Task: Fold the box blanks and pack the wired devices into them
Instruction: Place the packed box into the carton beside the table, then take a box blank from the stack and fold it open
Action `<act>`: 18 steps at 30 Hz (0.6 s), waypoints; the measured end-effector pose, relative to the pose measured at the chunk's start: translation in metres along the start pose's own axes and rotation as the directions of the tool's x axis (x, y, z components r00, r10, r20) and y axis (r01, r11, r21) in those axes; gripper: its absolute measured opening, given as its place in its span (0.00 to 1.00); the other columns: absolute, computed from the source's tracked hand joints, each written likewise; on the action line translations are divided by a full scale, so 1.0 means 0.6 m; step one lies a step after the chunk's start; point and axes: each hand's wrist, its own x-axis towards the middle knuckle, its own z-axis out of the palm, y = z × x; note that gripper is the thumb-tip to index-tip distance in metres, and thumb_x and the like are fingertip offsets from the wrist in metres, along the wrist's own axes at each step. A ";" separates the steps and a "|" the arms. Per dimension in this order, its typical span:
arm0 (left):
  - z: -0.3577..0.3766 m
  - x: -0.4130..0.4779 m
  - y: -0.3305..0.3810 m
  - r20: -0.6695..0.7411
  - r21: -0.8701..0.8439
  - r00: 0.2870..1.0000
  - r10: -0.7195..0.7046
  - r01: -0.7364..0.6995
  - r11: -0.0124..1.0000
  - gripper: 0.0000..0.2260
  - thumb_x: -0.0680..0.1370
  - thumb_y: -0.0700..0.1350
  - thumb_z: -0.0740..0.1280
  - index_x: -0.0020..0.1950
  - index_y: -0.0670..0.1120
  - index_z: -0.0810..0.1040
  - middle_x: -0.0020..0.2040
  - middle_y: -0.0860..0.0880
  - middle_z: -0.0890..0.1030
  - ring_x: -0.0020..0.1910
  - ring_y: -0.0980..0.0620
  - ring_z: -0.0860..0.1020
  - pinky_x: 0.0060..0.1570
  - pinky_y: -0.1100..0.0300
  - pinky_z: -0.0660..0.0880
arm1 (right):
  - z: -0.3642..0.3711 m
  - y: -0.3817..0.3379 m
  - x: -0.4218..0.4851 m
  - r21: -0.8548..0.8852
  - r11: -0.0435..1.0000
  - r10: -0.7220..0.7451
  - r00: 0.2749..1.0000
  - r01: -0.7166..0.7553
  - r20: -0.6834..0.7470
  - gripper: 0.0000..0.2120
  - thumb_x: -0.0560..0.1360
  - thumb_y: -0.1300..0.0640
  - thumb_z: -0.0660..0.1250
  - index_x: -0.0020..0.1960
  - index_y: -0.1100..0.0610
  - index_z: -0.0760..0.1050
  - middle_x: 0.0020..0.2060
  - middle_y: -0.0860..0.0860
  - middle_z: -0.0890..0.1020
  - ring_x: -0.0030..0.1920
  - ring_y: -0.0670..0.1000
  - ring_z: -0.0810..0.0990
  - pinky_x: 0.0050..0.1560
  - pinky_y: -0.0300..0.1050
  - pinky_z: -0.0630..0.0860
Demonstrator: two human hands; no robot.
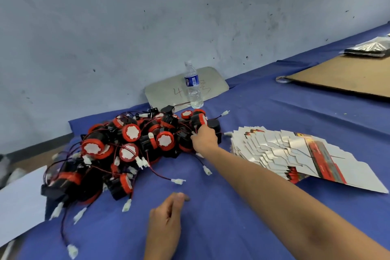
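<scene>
A heap of black and red round wired devices point(126, 145) with white plugs on thin wires lies on the blue table cover, left of centre. To its right a fanned stack of flat white and red box blanks point(295, 154) rests on the cover. My right hand point(205, 140) reaches to the heap's right end, its fingers closed around one wired device point(199, 121) there. Near the front my left hand point(168, 215) rests on the cover, fingers loosely curled, holding nothing.
A clear water bottle point(193, 85) stands behind the heap, in front of a grey plate point(166, 91) leaning on the wall. A brown cardboard sheet point(341, 76) and a roll of tape point(282, 79) lie at back right. A white sheet point(19, 202) lies at left.
</scene>
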 end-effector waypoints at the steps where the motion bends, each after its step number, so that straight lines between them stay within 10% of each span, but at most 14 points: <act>1: 0.000 0.000 0.000 0.007 -0.002 1.000 -0.007 0.007 1.000 0.12 0.77 0.60 0.56 0.42 0.68 0.79 0.26 0.44 0.71 0.23 0.57 0.67 0.27 0.62 0.59 | -0.005 -0.004 -0.003 0.031 0.999 0.030 0.999 -0.029 -0.026 0.10 0.79 0.58 0.63 0.55 0.64 0.74 0.52 0.62 0.80 0.51 0.62 0.79 0.47 0.51 0.76; 5: -0.004 0.004 0.012 -0.020 -0.144 0.992 -0.126 0.122 0.982 0.17 0.79 0.64 0.55 0.51 0.59 0.81 0.26 0.52 0.76 0.28 0.54 0.71 0.29 0.59 0.67 | -0.043 -0.040 -0.056 0.306 0.918 -0.214 0.964 0.254 -0.159 0.11 0.80 0.55 0.60 0.44 0.58 0.77 0.36 0.51 0.79 0.38 0.50 0.77 0.41 0.46 0.71; 8: -0.013 0.024 0.029 0.047 -0.567 0.922 -0.385 0.342 0.749 0.14 0.83 0.56 0.48 0.66 0.57 0.66 0.30 0.42 0.82 0.19 0.47 0.73 0.20 0.60 0.72 | -0.066 -0.037 -0.162 0.405 0.729 -0.523 0.831 0.552 -0.191 0.11 0.76 0.52 0.62 0.37 0.54 0.74 0.27 0.46 0.74 0.29 0.42 0.68 0.34 0.44 0.68; 13: -0.026 0.011 0.031 0.178 -0.845 0.891 -0.417 0.356 0.400 0.32 0.75 0.68 0.51 0.62 0.45 0.76 0.41 0.40 0.85 0.28 0.44 0.81 0.26 0.54 0.80 | -0.048 0.067 -0.260 -0.022 0.720 -0.687 0.716 0.694 0.122 0.09 0.75 0.50 0.60 0.37 0.51 0.71 0.33 0.47 0.79 0.31 0.47 0.68 0.30 0.45 0.65; 18: -0.032 0.007 0.019 0.221 -0.831 0.890 -0.399 0.386 0.401 0.28 0.68 0.67 0.60 0.57 0.50 0.82 0.45 0.45 0.86 0.30 0.52 0.82 0.24 0.65 0.75 | -0.044 0.081 -0.232 -0.154 0.783 -0.603 0.796 0.602 0.046 0.10 0.78 0.48 0.61 0.43 0.53 0.74 0.39 0.49 0.81 0.38 0.51 0.74 0.35 0.44 0.63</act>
